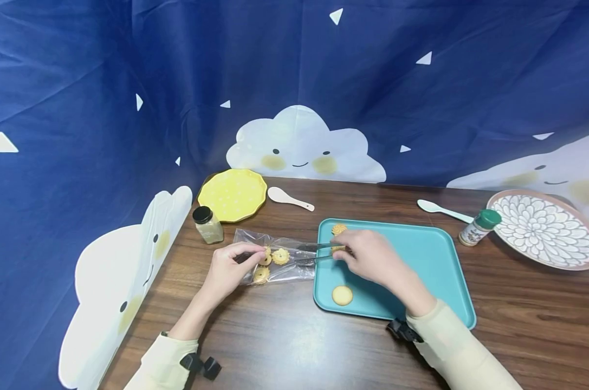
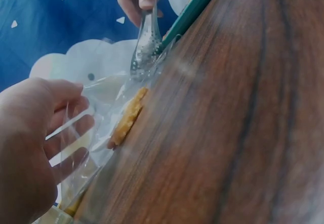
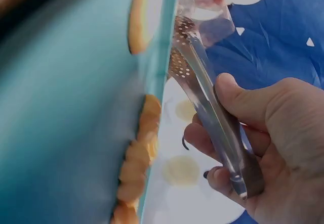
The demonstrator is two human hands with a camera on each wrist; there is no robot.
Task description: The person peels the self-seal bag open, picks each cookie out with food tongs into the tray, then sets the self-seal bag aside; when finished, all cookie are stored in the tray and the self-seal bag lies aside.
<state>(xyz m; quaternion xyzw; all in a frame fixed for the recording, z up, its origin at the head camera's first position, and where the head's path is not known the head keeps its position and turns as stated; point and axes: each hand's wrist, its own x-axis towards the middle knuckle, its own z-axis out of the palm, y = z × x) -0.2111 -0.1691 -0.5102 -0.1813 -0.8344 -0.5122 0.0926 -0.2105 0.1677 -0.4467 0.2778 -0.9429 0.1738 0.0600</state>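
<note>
A clear plastic bag (image 1: 290,275) lies on the table with several flower-shaped cookies (image 1: 280,256) inside. At its left part, my left hand (image 1: 228,268) pinches the film between thumb and fingers. My right hand (image 1: 372,255) grips metal tongs (image 3: 230,143) over the left edge of the teal tray (image 1: 421,254). The perforated tips of the tongs are apart with nothing between them, at the bag's mouth on the tray side. On the tray sit a plain round biscuit (image 1: 342,296) and ridged cookies (image 1: 339,229), partly hidden by my right hand.
Behind the bag are a yellow scalloped plate (image 1: 233,195), a white spoon (image 1: 290,199) and a black-lidded jar (image 1: 208,226). To the tray's right stand a green-capped shaker (image 1: 478,227), a pale spoon (image 1: 442,210) and a flower-patterned plate (image 1: 545,230). A blue curtain (image 1: 294,70) hangs behind the table.
</note>
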